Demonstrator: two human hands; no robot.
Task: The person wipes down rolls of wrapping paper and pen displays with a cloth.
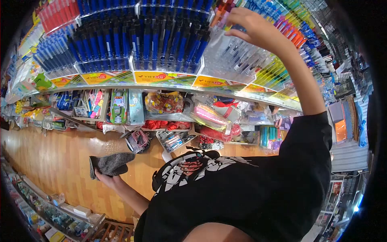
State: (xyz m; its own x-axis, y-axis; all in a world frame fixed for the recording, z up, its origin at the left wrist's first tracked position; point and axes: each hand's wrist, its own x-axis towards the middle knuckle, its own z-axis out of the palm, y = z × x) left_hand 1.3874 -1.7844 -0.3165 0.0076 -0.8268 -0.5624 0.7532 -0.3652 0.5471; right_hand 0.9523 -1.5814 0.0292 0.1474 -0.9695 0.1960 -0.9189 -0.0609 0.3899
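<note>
My left hand (105,178) is closed around a dark grey cloth (115,163), held low above the wooden floor. The cloth is bunched and part of it hangs over the fingers. My right hand (246,27) is raised over the pen display, with the thumb apart from the bent fingers and nothing visible between them. Beneath it is a clear compartment (221,52) with a few transparent pens. To its left stand rows of blue pens (155,44) with black tops; orange and red pens (222,14) lie close to the fingertips.
Yellow labels (164,77) line the shelf's front edge. Lower down are bagged goods (163,102), a toy car box (118,105) and a bin of pens (174,139). Another stocked shelf (60,211) stands at lower left, beside the wooden floor (52,161).
</note>
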